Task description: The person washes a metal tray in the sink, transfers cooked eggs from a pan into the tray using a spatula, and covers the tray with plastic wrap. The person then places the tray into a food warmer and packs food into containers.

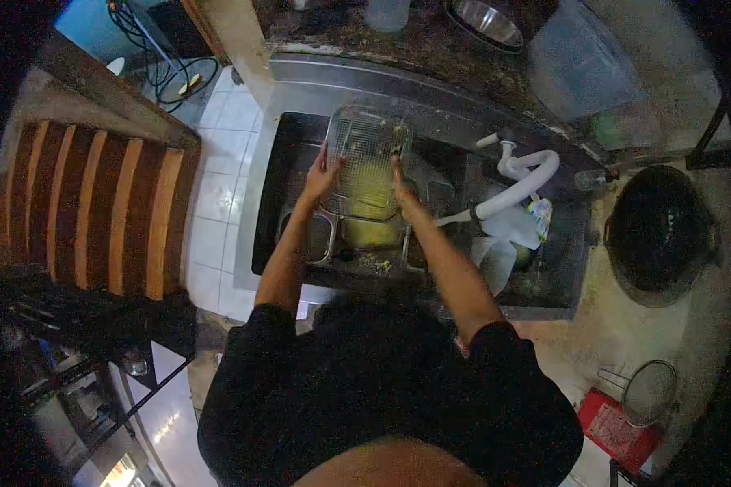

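Over the dark sink (296, 130), a wire-mesh basket (371, 146) is held between my two hands. My left hand (322, 180) grips its left side, and my right hand (402, 183) grips its right side. Beneath the mesh shows a container with something yellow (372, 231), partly hidden by the basket. Yellow bits lie near the sink's front edge, and a few cling to the basket's far end. A metal tray (321, 235) sits in the sink below my left hand.
A white curved pipe (516, 195) reaches over the sink's right part, beside white plastic pieces (495, 260). At the right stands a black wok (662, 235). A strainer (650, 394) rests by a red item (617, 430). A metal bowl (486, 24) is on the back ledge.
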A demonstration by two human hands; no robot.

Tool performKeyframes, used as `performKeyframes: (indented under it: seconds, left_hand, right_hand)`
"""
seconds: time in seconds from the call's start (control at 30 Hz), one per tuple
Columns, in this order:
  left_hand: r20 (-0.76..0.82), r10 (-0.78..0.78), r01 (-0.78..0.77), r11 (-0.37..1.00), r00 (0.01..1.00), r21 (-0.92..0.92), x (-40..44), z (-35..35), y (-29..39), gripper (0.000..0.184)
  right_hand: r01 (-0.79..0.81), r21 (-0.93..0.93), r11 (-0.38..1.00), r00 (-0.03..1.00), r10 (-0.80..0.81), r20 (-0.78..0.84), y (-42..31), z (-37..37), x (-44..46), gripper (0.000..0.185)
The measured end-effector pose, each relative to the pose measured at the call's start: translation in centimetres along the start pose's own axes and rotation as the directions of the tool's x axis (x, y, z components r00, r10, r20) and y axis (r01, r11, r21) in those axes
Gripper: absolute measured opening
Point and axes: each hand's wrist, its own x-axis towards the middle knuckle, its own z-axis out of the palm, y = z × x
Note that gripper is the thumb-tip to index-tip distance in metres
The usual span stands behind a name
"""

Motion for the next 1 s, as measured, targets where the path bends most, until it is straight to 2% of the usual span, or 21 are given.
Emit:
performKeyframes:
  seconds: [0.07, 0.1, 0.13, 0.2, 0.27, 0.33, 0.37, 0.4, 0.43, 0.47, 0.5, 0.57, 0.6, 0.63, 0.67, 0.7, 0.73, 0.83, 0.87, 0.97, 1.0]
  left_hand:
    - [-0.088, 0.162, -0.147, 0.976, 0.983, 0.159, -0.6, 0.3, 0.5, 0.084]
    - [-0.128, 0.247, -0.211, 0.947, 0.961, 0.243, -0.4, 0.2, 1.1, 0.085]
    - [-0.145, 0.478, -0.374, 0.814, 0.866, 0.445, -0.3, 0.1, 1.4, 0.082]
    - [-0.174, 0.170, -0.103, 0.934, 0.970, 0.343, -0.7, -0.4, 0.5, 0.080]
    - [-0.161, -0.135, 0.181, 0.928, 0.978, 0.325, -0.5, -0.2, 1.8, 0.078]
    - [-0.150, 0.245, -0.180, 0.919, 0.958, 0.351, -1.1, 0.4, 2.5, 0.079]
    - [-0.148, 0.425, -0.351, 0.864, 0.893, 0.361, -1.0, 0.5, 2.7, 0.080]
    - [-0.195, 0.333, -0.262, 0.911, 0.922, 0.319, -0.7, 0.5, 2.8, 0.081]
    - [-0.231, 0.222, -0.156, 0.949, 0.947, 0.272, -1.1, 0.5, 2.6, 0.081]
    - [-0.256, 0.107, -0.048, 0.973, 0.961, 0.224, -1.5, 0.6, 1.9, 0.081]
    - [-0.276, 0.002, 0.048, 0.984, 0.961, 0.174, -1.3, 0.8, 1.2, 0.082]
    - [-0.401, 0.140, -0.001, 0.945, 0.905, 0.328, -0.3, -0.8, -2.9, 0.072]
    - [-0.454, 0.216, -0.018, 0.915, 0.864, 0.402, 0.1, -1.3, -2.8, 0.068]
    - [-0.403, 0.160, -0.001, 0.930, 0.901, 0.367, -0.1, -1.8, -3.0, 0.063]
    - [-0.350, 0.092, 0.031, 0.943, 0.932, 0.330, -2.0, -1.7, -0.7, 0.058]
    - [-0.291, 0.030, 0.060, 0.953, 0.956, 0.296, -4.0, -1.3, 2.4, 0.053]
    - [-0.285, 0.173, -0.038, 0.905, 0.943, 0.423, -6.1, 0.1, 6.3, 0.045]
    - [-0.072, 0.029, 0.007, 0.893, 0.997, 0.450, -6.8, 0.1, 6.7, 0.041]
    - [-0.003, -0.243, 0.231, 0.918, 0.970, 0.323, -6.5, -0.5, 6.5, 0.040]
    - [0.167, -0.147, 0.092, 0.949, 0.975, 0.301, -5.5, 0.3, 4.3, 0.047]
    - [0.252, -0.191, 0.043, 0.866, 0.949, 0.498, -5.1, 0.5, 5.0, 0.053]
  right_hand:
    - [0.016, 0.011, 1.000, 0.999, -0.016, -0.034, -0.7, 0.5, -0.4, 0.065]
    - [0.140, 0.003, 0.990, 0.988, -0.140, -0.064, -0.4, 0.9, 0.7, 0.066]
    - [0.261, -0.012, 0.965, 0.961, -0.261, -0.094, 0.0, 1.4, 1.9, 0.068]
    - [0.154, -0.021, 0.988, 0.972, -0.155, -0.179, 2.0, 2.4, 1.7, 0.068]
    - [0.031, 0.002, 1.000, 0.980, -0.031, -0.195, 2.9, 2.5, 0.5, 0.068]
    - [-0.056, 0.045, 0.997, 0.987, 0.062, -0.146, -0.1, 1.9, 0.0, 0.068]
    - [0.150, 0.050, 0.987, 0.973, -0.138, -0.184, -0.4, 2.1, 0.8, 0.069]
    - [0.340, 0.048, 0.939, 0.921, -0.322, -0.218, -0.1, 2.5, 1.0, 0.069]
    - [0.103, 0.026, 0.994, 0.984, -0.098, -0.146, 0.8, 2.4, 1.1, 0.070]
    - [-0.134, -0.033, 0.990, 0.989, 0.131, -0.064, 0.7, 2.2, 0.4, 0.071]
    - [-0.160, -0.034, 0.987, 0.987, 0.160, -0.009, 0.6, 1.8, 0.0, 0.071]
    - [-0.199, -0.039, 0.979, 0.975, 0.202, 0.095, 0.0, 0.9, -0.3, 0.072]
    - [-0.070, 0.011, 0.997, 0.994, 0.069, 0.090, 0.4, 0.5, -1.0, 0.068]
    - [0.061, 0.060, 0.996, 0.994, -0.065, 0.084, 1.0, 0.0, -1.5, 0.065]
    - [0.262, 0.071, 0.962, 0.964, -0.259, -0.056, 2.6, 0.5, -2.5, 0.060]
    - [0.436, 0.046, 0.899, 0.897, -0.430, -0.105, 3.1, 0.0, -2.7, 0.056]
    - [0.593, 0.005, 0.805, 0.797, -0.585, -0.151, 3.6, -0.4, -2.9, 0.056]
    - [0.879, -0.098, 0.467, 0.470, -0.883, 0.003, 5.1, -4.9, -4.0, 0.098]
    - [0.859, -0.078, 0.506, 0.508, -0.861, 0.001, 4.4, -5.2, -4.9, 0.114]
    - [0.785, -0.288, 0.549, 0.581, -0.813, 0.035, 2.5, -8.5, -7.1, 0.119]
    - [0.713, -0.132, 0.689, 0.701, -0.699, 0.141, 1.9, -9.3, -7.9, 0.116]
